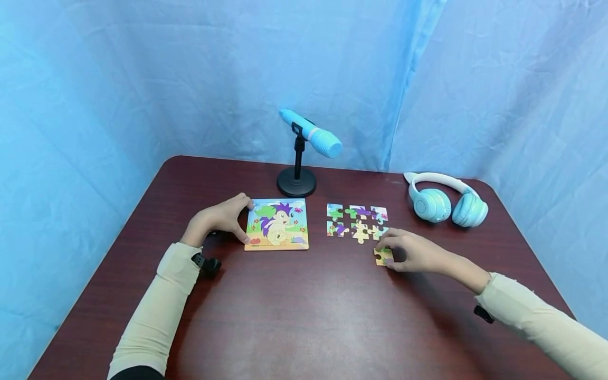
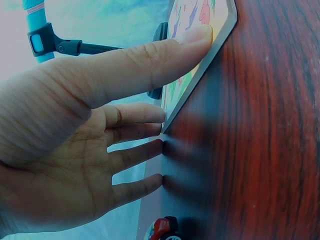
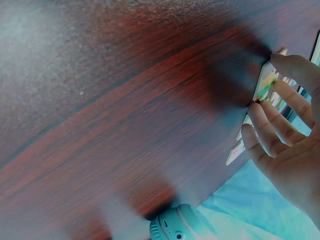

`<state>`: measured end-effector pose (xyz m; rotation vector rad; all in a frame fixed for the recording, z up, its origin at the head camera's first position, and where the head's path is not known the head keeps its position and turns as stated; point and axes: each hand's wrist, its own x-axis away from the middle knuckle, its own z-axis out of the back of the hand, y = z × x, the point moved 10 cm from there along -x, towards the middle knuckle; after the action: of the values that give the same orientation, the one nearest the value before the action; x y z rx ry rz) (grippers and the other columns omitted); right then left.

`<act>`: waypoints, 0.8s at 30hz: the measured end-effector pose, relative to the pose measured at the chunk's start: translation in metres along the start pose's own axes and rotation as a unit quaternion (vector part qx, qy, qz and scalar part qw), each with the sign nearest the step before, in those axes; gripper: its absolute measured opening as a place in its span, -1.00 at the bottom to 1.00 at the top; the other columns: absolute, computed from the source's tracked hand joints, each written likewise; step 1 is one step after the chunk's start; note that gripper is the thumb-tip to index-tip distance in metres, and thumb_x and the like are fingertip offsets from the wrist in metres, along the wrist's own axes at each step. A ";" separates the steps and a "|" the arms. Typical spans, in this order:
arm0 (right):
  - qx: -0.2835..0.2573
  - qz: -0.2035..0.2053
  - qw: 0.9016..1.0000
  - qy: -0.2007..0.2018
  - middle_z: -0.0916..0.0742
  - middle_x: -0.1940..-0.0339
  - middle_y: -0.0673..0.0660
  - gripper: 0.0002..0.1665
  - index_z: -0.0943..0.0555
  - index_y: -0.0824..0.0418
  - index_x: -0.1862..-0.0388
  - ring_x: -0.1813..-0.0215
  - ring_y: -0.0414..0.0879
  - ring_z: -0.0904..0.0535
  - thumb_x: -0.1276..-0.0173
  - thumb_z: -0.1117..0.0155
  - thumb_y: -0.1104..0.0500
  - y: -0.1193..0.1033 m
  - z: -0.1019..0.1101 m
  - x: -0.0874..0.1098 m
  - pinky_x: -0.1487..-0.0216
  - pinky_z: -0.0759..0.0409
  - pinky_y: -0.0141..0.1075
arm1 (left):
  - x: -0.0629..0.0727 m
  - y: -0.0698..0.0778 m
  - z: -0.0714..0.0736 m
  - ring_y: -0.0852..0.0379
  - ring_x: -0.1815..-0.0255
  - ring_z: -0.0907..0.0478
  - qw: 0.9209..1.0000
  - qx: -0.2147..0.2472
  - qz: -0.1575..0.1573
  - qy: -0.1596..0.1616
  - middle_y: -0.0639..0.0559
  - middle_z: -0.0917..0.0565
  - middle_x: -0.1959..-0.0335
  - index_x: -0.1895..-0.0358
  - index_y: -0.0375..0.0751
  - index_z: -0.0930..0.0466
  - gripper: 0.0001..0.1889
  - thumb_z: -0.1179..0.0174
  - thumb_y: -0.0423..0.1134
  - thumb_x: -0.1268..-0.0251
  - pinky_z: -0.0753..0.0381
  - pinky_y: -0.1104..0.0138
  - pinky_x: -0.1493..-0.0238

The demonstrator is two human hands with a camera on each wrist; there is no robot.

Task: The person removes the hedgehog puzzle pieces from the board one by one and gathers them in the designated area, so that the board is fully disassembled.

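Observation:
A square hedgehog picture board (image 1: 277, 224) lies left of the table's middle. My left hand (image 1: 222, 216) is at its left side, thumb on the near left corner and fingertips by the far left corner. In the left wrist view, the left fingers (image 2: 135, 156) are stretched out and the thumb rests on the board's edge. My right hand (image 1: 413, 251) pinches a yellow-edged jigsaw piece (image 1: 382, 257) between thumb and fingers, low over the table. Just beyond it lie several loose jigsaw pieces (image 1: 359, 212) in two rows, one partly hidden by the fingers.
A blue microphone (image 1: 311, 133) on a black stand (image 1: 296, 182) stands behind the board. Pale blue cat-ear headphones (image 1: 431, 205) lie at the back right. A small red and black toy (image 2: 165, 229) is partly visible beside the left hand. Blue cloth hangs around the dark wooden table (image 1: 294, 316).

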<state>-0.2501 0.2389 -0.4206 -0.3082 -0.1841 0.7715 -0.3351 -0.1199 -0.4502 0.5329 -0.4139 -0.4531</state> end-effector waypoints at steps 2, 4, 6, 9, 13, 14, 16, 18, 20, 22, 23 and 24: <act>0.001 -0.003 1.000 0.000 -0.67 0.01 0.00 -0.65 -0.72 0.09 -0.01 0.05 -0.08 -0.56 -0.23 -0.51 0.24 0.002 -0.001 0.000 0.04 -0.60 -0.23 | 0.000 -0.001 0.000 -0.15 -0.29 -0.31 1.000 0.000 0.001 0.000 -0.24 -0.36 -0.25 -0.30 -0.39 -0.31 -0.13 -0.63 -0.17 0.03 -0.43 -0.04 -0.37; 0.001 -0.007 1.000 -0.001 -0.67 0.01 0.00 -0.64 -0.72 0.08 -0.02 0.05 -0.09 -0.56 -0.23 -0.51 0.24 0.003 -0.002 0.000 0.04 -0.60 -0.23 | 0.000 0.000 0.000 -0.16 -0.29 -0.31 1.000 0.002 0.002 0.000 -0.25 -0.35 -0.25 -0.30 -0.39 -0.30 -0.13 -0.63 -0.17 0.03 -0.43 -0.04 -0.37; 0.001 -0.011 1.000 -0.002 -0.67 0.01 0.00 -0.64 -0.73 0.08 -0.02 0.05 -0.09 -0.56 -0.23 -0.51 0.24 0.005 -0.002 0.001 0.04 -0.61 -0.23 | 0.000 0.000 0.000 -0.16 -0.30 -0.31 1.000 0.003 0.001 0.000 -0.25 -0.35 -0.25 -0.31 -0.39 -0.30 -0.13 -0.62 -0.18 0.02 -0.43 -0.05 -0.37; 0.003 -0.018 1.000 -0.003 -0.67 0.01 0.00 -0.63 -0.73 0.07 -0.03 0.06 -0.09 -0.56 -0.22 -0.52 0.23 0.007 -0.002 0.001 0.05 -0.61 -0.24 | 0.000 0.002 0.000 -0.15 -0.29 -0.31 1.000 0.001 0.001 -0.001 -0.25 -0.36 -0.24 -0.31 -0.39 -0.31 -0.14 -0.62 -0.18 0.01 -0.43 -0.04 -0.37; 0.002 -0.022 1.000 -0.001 -0.68 0.05 0.02 -0.61 -0.72 0.09 -0.05 0.11 -0.10 -0.56 -0.22 -0.52 0.23 0.008 -0.001 0.001 0.10 -0.59 -0.27 | 0.001 0.002 0.000 -0.15 -0.28 -0.32 1.000 -0.004 -0.003 -0.001 -0.25 -0.36 -0.24 -0.30 -0.40 -0.31 -0.14 -0.62 -0.18 0.02 -0.43 -0.04 -0.36; 0.002 -0.020 1.000 -0.001 -0.67 0.07 0.02 -0.61 -0.72 0.10 -0.05 0.13 -0.10 -0.55 -0.22 -0.52 0.24 0.008 -0.001 0.001 0.12 -0.59 -0.28 | 0.001 0.002 0.000 -0.15 -0.28 -0.32 1.000 -0.005 -0.003 -0.001 -0.25 -0.36 -0.24 -0.30 -0.40 -0.31 -0.15 -0.62 -0.18 0.02 -0.43 -0.04 -0.36; -0.002 -0.016 1.000 0.001 -0.67 0.12 0.03 -0.62 -0.72 0.11 -0.04 0.17 -0.11 -0.54 -0.22 -0.51 0.25 0.006 0.000 0.001 0.17 -0.57 -0.30 | 0.001 0.002 0.001 -0.15 -0.28 -0.32 1.000 -0.005 -0.004 0.000 -0.25 -0.35 -0.24 -0.30 -0.40 -0.31 -0.14 -0.62 -0.18 0.02 -0.43 -0.04 -0.37; -0.004 -0.013 1.000 0.002 -0.65 0.18 0.03 -0.63 -0.72 0.11 -0.03 0.22 -0.12 -0.52 -0.22 -0.50 0.26 0.005 0.000 0.001 0.22 -0.54 -0.33 | 0.001 0.002 0.001 -0.16 -0.28 -0.32 1.000 -0.004 -0.004 0.000 -0.25 -0.35 -0.24 -0.30 -0.41 -0.31 -0.14 -0.62 -0.18 0.02 -0.43 -0.05 -0.37; -0.006 -0.011 1.000 0.003 -0.63 0.23 0.02 -0.64 -0.73 0.11 -0.02 0.24 -0.13 -0.51 -0.22 -0.50 0.26 0.005 0.000 0.001 0.25 -0.53 -0.35 | 0.002 0.002 0.001 -0.16 -0.28 -0.31 1.000 -0.003 -0.003 0.000 -0.25 -0.35 -0.25 -0.30 -0.40 -0.30 -0.14 -0.62 -0.18 0.03 -0.43 -0.05 -0.37; -0.007 -0.012 1.000 0.002 -0.62 0.26 0.01 -0.64 -0.73 0.11 -0.02 0.26 -0.14 -0.50 -0.22 -0.50 0.26 0.005 0.000 0.001 0.28 -0.51 -0.37 | 0.002 0.002 0.001 -0.16 -0.29 -0.31 1.000 -0.002 -0.003 0.000 -0.26 -0.35 -0.25 -0.30 -0.40 -0.30 -0.13 -0.62 -0.18 0.03 -0.43 -0.04 -0.37; -0.008 -0.013 1.000 0.001 -0.62 0.26 0.01 -0.64 -0.73 0.11 -0.01 0.26 -0.14 -0.50 -0.22 -0.50 0.26 0.006 0.000 0.001 0.28 -0.51 -0.37 | 0.002 0.002 0.001 -0.16 -0.29 -0.31 1.000 -0.002 -0.003 -0.001 -0.26 -0.35 -0.24 -0.30 -0.40 -0.30 -0.13 -0.62 -0.18 0.03 -0.43 -0.04 -0.37; -0.009 -0.014 1.000 0.001 -0.62 0.26 0.01 -0.64 -0.73 0.11 -0.02 0.26 -0.13 -0.50 -0.22 -0.50 0.26 0.006 -0.001 0.001 0.28 -0.52 -0.36 | 0.002 0.002 0.001 -0.16 -0.29 -0.31 1.000 -0.002 -0.003 -0.001 -0.26 -0.36 -0.24 -0.30 -0.41 -0.30 -0.13 -0.62 -0.17 0.03 -0.43 -0.04 -0.37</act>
<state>-0.2533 0.2439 -0.4234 -0.3226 -0.1938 0.7416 -0.3335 -0.1195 -0.4476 0.5308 -0.4138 -0.4605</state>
